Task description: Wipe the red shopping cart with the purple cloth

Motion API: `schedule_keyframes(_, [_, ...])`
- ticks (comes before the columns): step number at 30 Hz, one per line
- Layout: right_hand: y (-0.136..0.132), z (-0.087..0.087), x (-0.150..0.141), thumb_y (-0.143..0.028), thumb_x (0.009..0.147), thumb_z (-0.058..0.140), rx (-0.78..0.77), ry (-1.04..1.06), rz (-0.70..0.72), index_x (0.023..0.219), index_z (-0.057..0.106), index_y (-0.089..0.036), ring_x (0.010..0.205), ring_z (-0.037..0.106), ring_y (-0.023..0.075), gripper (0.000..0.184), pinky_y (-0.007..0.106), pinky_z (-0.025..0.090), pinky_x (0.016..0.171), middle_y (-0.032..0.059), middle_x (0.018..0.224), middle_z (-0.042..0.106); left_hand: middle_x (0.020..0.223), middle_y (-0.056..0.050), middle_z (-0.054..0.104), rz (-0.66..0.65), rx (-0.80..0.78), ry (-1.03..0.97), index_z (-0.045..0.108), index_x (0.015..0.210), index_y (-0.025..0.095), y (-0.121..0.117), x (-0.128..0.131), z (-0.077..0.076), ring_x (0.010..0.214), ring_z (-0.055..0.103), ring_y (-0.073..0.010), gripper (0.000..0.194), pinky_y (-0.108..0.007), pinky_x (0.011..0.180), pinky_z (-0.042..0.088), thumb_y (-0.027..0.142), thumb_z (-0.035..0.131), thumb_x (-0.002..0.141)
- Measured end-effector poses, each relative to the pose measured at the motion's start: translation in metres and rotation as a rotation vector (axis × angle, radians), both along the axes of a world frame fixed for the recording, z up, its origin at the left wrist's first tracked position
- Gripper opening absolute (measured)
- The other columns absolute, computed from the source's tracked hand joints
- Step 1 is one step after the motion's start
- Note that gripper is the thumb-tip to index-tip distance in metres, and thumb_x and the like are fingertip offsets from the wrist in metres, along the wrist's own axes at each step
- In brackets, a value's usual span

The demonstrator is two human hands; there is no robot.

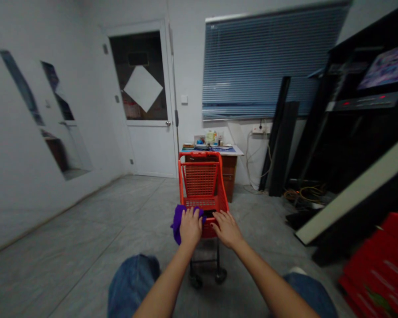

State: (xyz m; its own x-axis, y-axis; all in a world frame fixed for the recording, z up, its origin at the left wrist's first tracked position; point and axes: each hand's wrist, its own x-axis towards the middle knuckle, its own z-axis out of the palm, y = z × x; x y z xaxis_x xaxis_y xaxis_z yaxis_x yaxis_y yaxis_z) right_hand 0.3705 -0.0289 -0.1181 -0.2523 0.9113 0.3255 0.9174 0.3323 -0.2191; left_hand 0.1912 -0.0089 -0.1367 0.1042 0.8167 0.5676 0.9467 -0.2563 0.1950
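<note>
I can see both bare arms stretched forward and down, the left forearm (pixel 170 276) and right forearm (pixel 268 278) converging between two bent knees — the left knee (pixel 132 285) and right knee (pixel 308 293). The left hand (pixel 190 226) lies palm down, knuckles up; the right hand (pixel 228 229) sits just beside it — fingers (pixel 223 216) forward, thumb (pixel 215 228) angled inward, apart from them

Smooth plastic cart (pixel 205 203), matt cloth (pixel 177 223)

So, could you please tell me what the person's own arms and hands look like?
The left hand and right hand are both bare, without gloves. The forearms are uncovered, with no sleeves, watch or bracelet in view. Finer details are too small to tell.
</note>
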Motion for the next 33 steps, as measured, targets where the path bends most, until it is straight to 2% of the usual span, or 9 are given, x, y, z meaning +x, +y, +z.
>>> schedule_keyframes(3, [0.004, -0.002, 0.003, -0.043, 0.1, 0.034, -0.007, 0.009, -0.028, 0.145, 0.05, -0.02, 0.144, 0.037, 0.0238, 0.053, 0.047, 0.02, 0.121, 0.0077, 0.154, 0.045, 0.143, -0.013, 0.057, -0.057, -0.019, 0.015, 0.057, 0.134, 0.021, -0.001, 0.003, 0.0, 0.131, 0.053, -0.0291, 0.04, -0.055, 0.116, 0.033, 0.027, 0.047, 0.095])
schedule_keyframes(6, [0.006, -0.005, 0.006, -0.042, 0.101, 0.033, 0.0, 0.039, -0.071, 0.143, 0.053, -0.018, 0.142, 0.041, 0.0233, 0.052, 0.048, 0.02, 0.121, 0.009, 0.15, 0.05, 0.143, -0.01, 0.057, -0.116, -0.033, 0.042, 0.058, 0.132, 0.024, 0.006, -0.014, 0.009, 0.139, 0.045, -0.0297, 0.039, -0.054, 0.118, 0.03, 0.033, 0.049, 0.096])
schedule_keyframes(10, [0.004, -0.005, 0.001, -0.043, 0.101, 0.034, 0.01, 0.077, -0.053, 0.139, 0.056, -0.018, 0.138, 0.044, 0.0236, 0.05, 0.047, 0.021, 0.121, 0.0089, 0.144, 0.057, 0.15, -0.013, 0.05, -0.034, -0.068, 0.003, 0.062, 0.127, 0.022, 0.019, -0.039, 0.02, 0.142, 0.041, -0.0327, 0.036, -0.055, 0.115, 0.034, 0.035, 0.049, 0.096])
schedule_keyframes(15, [0.003, -0.012, -0.017, -0.044, 0.101, 0.034, 0.018, 0.114, -0.049, 0.144, 0.051, -0.018, 0.14, 0.043, 0.0246, 0.052, 0.047, 0.023, 0.12, 0.0089, 0.147, 0.054, 0.147, -0.019, 0.051, 0.146, 0.005, -0.102, 0.06, 0.129, 0.017, 0.011, -0.01, 0.005, 0.139, 0.044, -0.0348, 0.039, -0.059, 0.113, 0.036, 0.032, 0.044, 0.097])
schedule_keyframes(20, [0.005, -0.023, -0.018, -0.041, 0.102, 0.031, 0.046, 0.108, -0.06, 0.148, 0.045, -0.017, 0.139, 0.043, 0.0247, 0.054, 0.048, 0.024, 0.12, 0.0103, 0.148, 0.052, 0.149, -0.018, 0.05, 0.091, 0.022, -0.084, 0.057, 0.135, 0.02, -0.005, 0.031, -0.01, 0.139, 0.045, -0.0352, 0.043, -0.059, 0.114, 0.035, 0.033, 0.05, 0.094])
schedule_keyframes(23, [0.006, -0.025, -0.008, -0.043, 0.101, 0.032, 0.059, 0.087, -0.047, 0.15, 0.042, -0.017, 0.141, 0.041, 0.0245, 0.056, 0.048, 0.024, 0.12, 0.0105, 0.151, 0.049, 0.148, -0.016, 0.051, 0.018, 0.006, -0.026, 0.056, 0.135, 0.022, -0.003, 0.018, -0.006, 0.138, 0.046, -0.033, 0.043, -0.056, 0.115, 0.036, 0.03, 0.053, 0.093])
schedule_keyframes(28, [0.006, -0.021, -0.003, -0.048, 0.102, 0.032, 0.028, 0.072, -0.007, 0.15, 0.042, -0.015, 0.144, 0.037, 0.0238, 0.059, 0.046, 0.021, 0.122, 0.0099, 0.155, 0.043, 0.152, -0.014, 0.047, 0.023, 0.0, -0.031, 0.055, 0.135, 0.021, 0.009, -0.033, -0.001, 0.141, 0.044, -0.029, 0.041, -0.051, 0.117, 0.036, 0.025, 0.05, 0.094])
schedule_keyframes(30, [0.006, -0.02, -0.007, -0.047, 0.102, 0.032, 0.021, 0.082, -0.004, 0.149, 0.043, -0.015, 0.144, 0.038, 0.0241, 0.058, 0.047, 0.021, 0.122, 0.0101, 0.154, 0.044, 0.152, -0.015, 0.047, 0.063, 0.013, -0.076, 0.054, 0.136, 0.019, 0.01, -0.034, -0.004, 0.141, 0.043, -0.0288, 0.041, -0.051, 0.116, 0.037, 0.025, 0.046, 0.096])
schedule_keyframes(33, [0.007, -0.02, -0.013, -0.046, 0.102, 0.032, 0.017, 0.094, -0.02, 0.148, 0.045, -0.015, 0.143, 0.039, 0.0244, 0.057, 0.047, 0.021, 0.122, 0.0107, 0.152, 0.047, 0.15, -0.017, 0.049, 0.119, 0.033, -0.13, 0.055, 0.134, 0.017, 0.007, -0.01, -0.011, 0.141, 0.043, -0.0307, 0.04, -0.055, 0.114, 0.038, 0.024, 0.043, 0.097])
